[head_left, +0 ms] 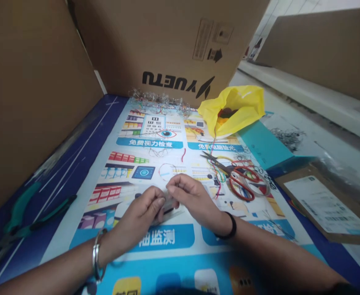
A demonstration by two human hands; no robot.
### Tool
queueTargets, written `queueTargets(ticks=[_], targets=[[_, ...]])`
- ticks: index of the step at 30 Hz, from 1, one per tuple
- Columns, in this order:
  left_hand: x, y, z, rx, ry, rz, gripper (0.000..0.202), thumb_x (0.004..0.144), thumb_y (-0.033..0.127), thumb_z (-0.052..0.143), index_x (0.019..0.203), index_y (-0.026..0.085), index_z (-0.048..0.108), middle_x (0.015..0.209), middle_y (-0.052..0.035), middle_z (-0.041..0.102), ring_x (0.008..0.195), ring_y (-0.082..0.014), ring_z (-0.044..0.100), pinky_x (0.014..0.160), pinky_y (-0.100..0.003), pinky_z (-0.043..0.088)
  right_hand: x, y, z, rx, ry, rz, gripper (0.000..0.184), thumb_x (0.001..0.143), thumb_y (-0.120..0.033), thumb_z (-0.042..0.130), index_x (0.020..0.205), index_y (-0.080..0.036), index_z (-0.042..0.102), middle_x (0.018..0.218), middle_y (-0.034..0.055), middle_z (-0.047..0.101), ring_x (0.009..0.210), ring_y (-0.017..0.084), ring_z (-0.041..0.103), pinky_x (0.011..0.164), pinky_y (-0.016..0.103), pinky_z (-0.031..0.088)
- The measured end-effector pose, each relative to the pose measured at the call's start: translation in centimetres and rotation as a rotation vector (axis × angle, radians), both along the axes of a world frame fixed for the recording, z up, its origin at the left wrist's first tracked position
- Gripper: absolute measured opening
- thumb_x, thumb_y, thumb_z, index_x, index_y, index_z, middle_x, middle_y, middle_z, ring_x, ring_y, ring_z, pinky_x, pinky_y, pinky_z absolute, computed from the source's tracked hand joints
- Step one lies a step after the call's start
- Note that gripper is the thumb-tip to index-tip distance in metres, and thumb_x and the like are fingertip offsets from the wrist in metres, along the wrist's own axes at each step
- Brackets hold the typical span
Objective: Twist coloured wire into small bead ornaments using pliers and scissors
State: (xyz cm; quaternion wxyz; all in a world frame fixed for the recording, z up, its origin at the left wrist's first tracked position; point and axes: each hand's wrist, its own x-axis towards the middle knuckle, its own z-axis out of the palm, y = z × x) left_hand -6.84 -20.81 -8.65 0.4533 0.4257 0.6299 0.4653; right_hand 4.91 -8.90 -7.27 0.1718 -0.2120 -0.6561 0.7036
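My left hand (pixel 151 207) and my right hand (pixel 192 196) meet over the printed poster sheet (pixel 180 219), fingertips pinched close together. Whatever they pinch is too fine to make out. Just beyond the fingers shows a thin wire-like loop (pixel 160 168); whether it is held cannot be told. A short red thread piece (pixel 183 155) lies farther forward. To the right, scissors with red-orange handles (pixel 243 190) lie with blades apart, among coloured threads (pixel 219 176) and thin loops.
Green-handled pliers (pixel 21 217) lie at the left. Cardboard panels (pixel 121 49) stand behind and left. Tangled clear wire pieces (pixel 161 100) line the back. A yellow bag (pixel 247 102), a teal box (pixel 263 145), dark wire (pixel 287 137) and a labelled cardboard piece (pixel 327 209) are at right.
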Motion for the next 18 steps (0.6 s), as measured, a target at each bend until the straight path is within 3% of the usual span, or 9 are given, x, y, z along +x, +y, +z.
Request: queueTargets(ticks=[3,8,13,16,18], targets=[[-0.7,0.2,0.8,-0.019,0.013,-0.035,0.024,0.092,0.035,0.036,0.075,0.020,0.043,0.062,0.0053,0.046,0.059,-0.0106,0.041,0.058,-0.024,0.034,-0.3,0.3,0.3,0.083,-0.002,0.018,0.016,0.081,-0.033,0.055,0.079,-0.018,0.052,0.065,-0.0042,0.050,0.054,0.008,0.050,0.051,0.022,0.042],[-2.0,0.2,2.1,-0.046,-0.014,-0.198,0.028,0.091,0.038,0.036,0.078,0.019,0.049,0.065,0.0041,0.044,0.058,-0.0102,0.039,0.054,-0.023,0.032,-0.5,0.5,1.0,0.204,-0.022,0.013,0.012,0.082,-0.030,0.054,0.079,-0.019,0.052,0.064,-0.0048,0.051,0.054,0.007,0.050,0.052,0.021,0.042],[-2.5,0.1,2.3,-0.081,-0.032,-0.307,0.022,0.089,0.035,0.040,0.079,0.019,0.051,0.067,0.0038,0.046,0.060,-0.0100,0.040,0.055,-0.022,0.033,-0.5,0.2,1.1,0.277,-0.038,0.016,0.010,0.082,-0.027,0.054,0.078,-0.018,0.052,0.064,-0.0047,0.052,0.055,0.007,0.050,0.052,0.020,0.042],[-2.7,0.1,1.9,-0.083,0.021,-0.303,0.023,0.088,0.033,0.040,0.072,0.019,0.048,0.065,0.0038,0.046,0.058,-0.0100,0.041,0.054,-0.022,0.034,-0.3,0.4,1.2,0.346,-0.065,0.072,0.010,0.083,-0.027,0.053,0.081,-0.018,0.054,0.068,-0.0034,0.055,0.058,0.008,0.052,0.055,0.021,0.043],[-2.8,0.1,1.5,-0.063,0.059,-0.228,0.024,0.089,0.033,0.038,0.071,0.019,0.046,0.063,0.0043,0.045,0.056,-0.0099,0.041,0.053,-0.022,0.034,0.1,0.8,1.4,0.411,-0.095,0.084,0.013,0.084,-0.028,0.052,0.090,-0.018,0.056,0.072,-0.0019,0.058,0.061,0.009,0.054,0.058,0.022,0.044]])
